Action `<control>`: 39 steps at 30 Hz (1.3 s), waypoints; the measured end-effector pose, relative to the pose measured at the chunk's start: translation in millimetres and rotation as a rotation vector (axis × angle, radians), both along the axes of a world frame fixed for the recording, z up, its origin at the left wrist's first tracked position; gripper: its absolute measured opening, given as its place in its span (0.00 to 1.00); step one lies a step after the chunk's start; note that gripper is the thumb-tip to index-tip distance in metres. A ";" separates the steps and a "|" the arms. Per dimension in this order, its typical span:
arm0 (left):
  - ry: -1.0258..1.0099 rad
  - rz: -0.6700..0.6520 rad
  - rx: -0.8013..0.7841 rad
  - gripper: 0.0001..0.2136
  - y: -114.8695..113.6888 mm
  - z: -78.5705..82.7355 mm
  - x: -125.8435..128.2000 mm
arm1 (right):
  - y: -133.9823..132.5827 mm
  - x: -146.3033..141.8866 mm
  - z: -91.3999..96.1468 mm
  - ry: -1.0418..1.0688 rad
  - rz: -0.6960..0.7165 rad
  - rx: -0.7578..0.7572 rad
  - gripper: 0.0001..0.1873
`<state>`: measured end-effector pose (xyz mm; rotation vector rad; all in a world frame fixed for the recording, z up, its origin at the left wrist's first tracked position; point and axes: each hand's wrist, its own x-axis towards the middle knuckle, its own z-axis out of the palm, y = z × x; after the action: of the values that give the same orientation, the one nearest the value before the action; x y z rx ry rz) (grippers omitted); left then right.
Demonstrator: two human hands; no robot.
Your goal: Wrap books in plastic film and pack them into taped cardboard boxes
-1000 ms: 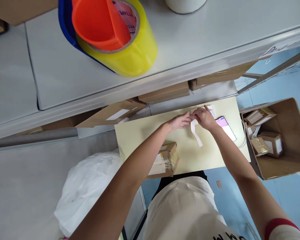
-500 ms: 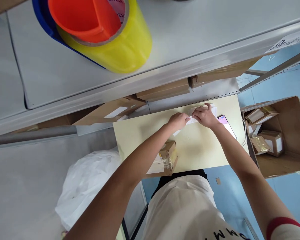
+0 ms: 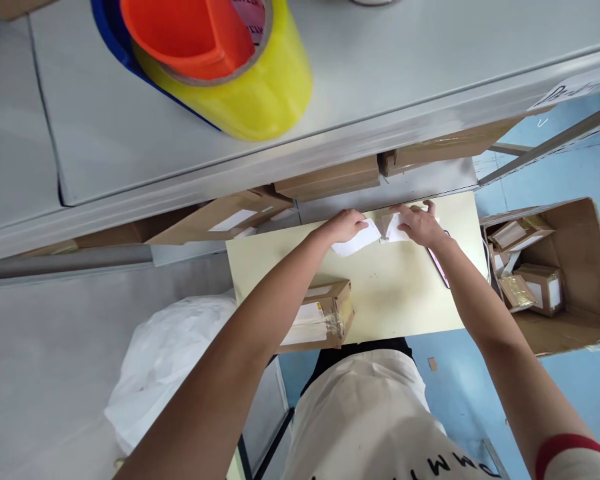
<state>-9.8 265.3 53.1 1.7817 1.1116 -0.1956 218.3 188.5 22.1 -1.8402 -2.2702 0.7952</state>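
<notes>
My left hand (image 3: pixel 347 225) is closed, pinching the end of a white paper slip (image 3: pixel 355 241) between thumb and fingers. The slip slants over the pale table, its printing too small to read. Just right of it, my right hand (image 3: pixel 422 225) grips more white paper (image 3: pixel 395 230) between thumb and forefinger, with another finger raised. A brownish, see-through edge (image 3: pixel 383 227) shows between the two pieces. Partly under my right wrist lies a phone (image 3: pixel 439 268). A taped cardboard box (image 3: pixel 337 313) with white labels sits near the table's front left, partly behind my left forearm.
The cream table (image 3: pixel 395 300) stands below a grey shelf (image 3: pixel 380 73) bearing a yellow tape roll (image 3: pixel 280 87) with an orange piece inside. Cardboard boxes (image 3: pixel 330 179) line the back. A large open carton (image 3: pixel 587 267) holds small parcels at right; a white plastic bag (image 3: pixel 165 367) is at left.
My hands were close together on the white paper; now they have moved slightly apart. More of the slip in my left hand shows, and my right wrist covers more of the phone.
</notes>
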 end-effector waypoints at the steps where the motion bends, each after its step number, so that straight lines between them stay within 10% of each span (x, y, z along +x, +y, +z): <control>1: 0.000 0.037 0.018 0.16 1.5 1.3 -4.3 | 1.4 -0.2 0.5 -0.017 -0.040 0.023 0.26; 9: -0.274 0.411 -0.294 0.11 -17.2 34.1 -18.5 | -14.8 -38.3 28.5 0.618 -0.301 0.061 0.46; 14: -0.531 0.512 -0.373 0.19 -63.3 70.3 -35.5 | -43.5 -64.4 56.5 0.974 -0.516 -0.029 0.35; 18: -0.529 0.671 -0.231 0.16 -118.9 88.0 -62.3 | -85.5 -88.4 92.9 0.707 -0.614 0.305 0.28; 22: -0.606 0.772 -0.141 0.16 -169.4 105.2 -82.5 | -141.2 -142.0 134.7 0.345 -0.314 0.616 0.19; 32: -1.084 0.832 -0.493 0.22 -258.9 142.4 -162.4 | -221.8 -228.4 165.8 0.240 -0.170 0.662 0.12; 39: -1.054 0.872 -0.349 0.22 -286.2 140.7 -192.5 | -246.5 -268.9 186.4 0.254 -0.152 0.654 0.08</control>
<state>-202.4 -20.9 193.8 0.7334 0.8557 0.9151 -50.6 -58.1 208.6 -1.4776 -1.8886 0.1990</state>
